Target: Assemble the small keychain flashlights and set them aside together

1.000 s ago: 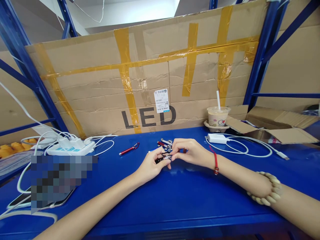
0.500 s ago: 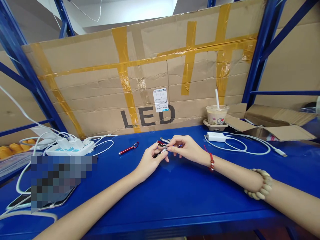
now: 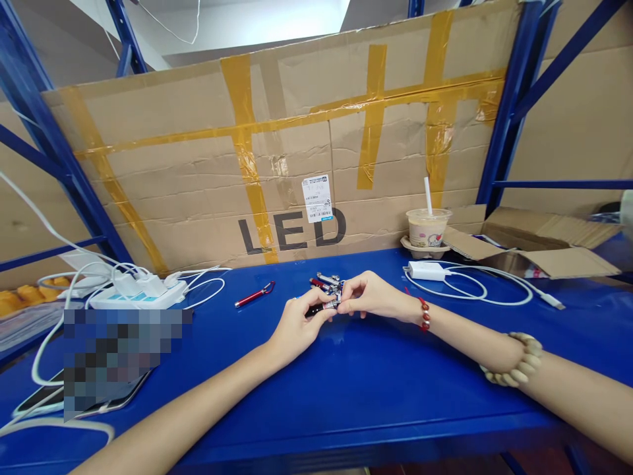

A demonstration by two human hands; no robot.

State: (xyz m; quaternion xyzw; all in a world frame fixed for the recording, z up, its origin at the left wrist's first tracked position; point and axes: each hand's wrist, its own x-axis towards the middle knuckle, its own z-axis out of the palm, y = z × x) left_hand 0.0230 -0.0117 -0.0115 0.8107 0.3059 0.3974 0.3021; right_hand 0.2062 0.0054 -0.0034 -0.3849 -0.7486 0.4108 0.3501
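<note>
My left hand (image 3: 299, 330) is closed round a small black penlight (image 3: 320, 308) with a silvery, labelled section towards its right end. My right hand (image 3: 363, 295) pinches at that right end, thumb and fingertips pressed together; the exact piece between them is too small to make out. Just behind my fingers lie several similar small lights (image 3: 324, 282), red and silver, partly hidden by my right hand. Apart from them, to the left, a red penlight (image 3: 253, 296) with a carabiner clip lies on the blue shelf (image 3: 346, 396).
A white power strip (image 3: 133, 297) with plugs and tangled cables sits at the left, above a phone (image 3: 39, 399) and a blurred-out patch. At the right are a drink cup (image 3: 428, 229) with a straw, a white charger (image 3: 426, 270) with cable, and an open carton (image 3: 548, 254).
My hands have shifted slightly; the right has turned and moved to the penlight's right end. More of the penlight and of the small lights behind now shows.
</note>
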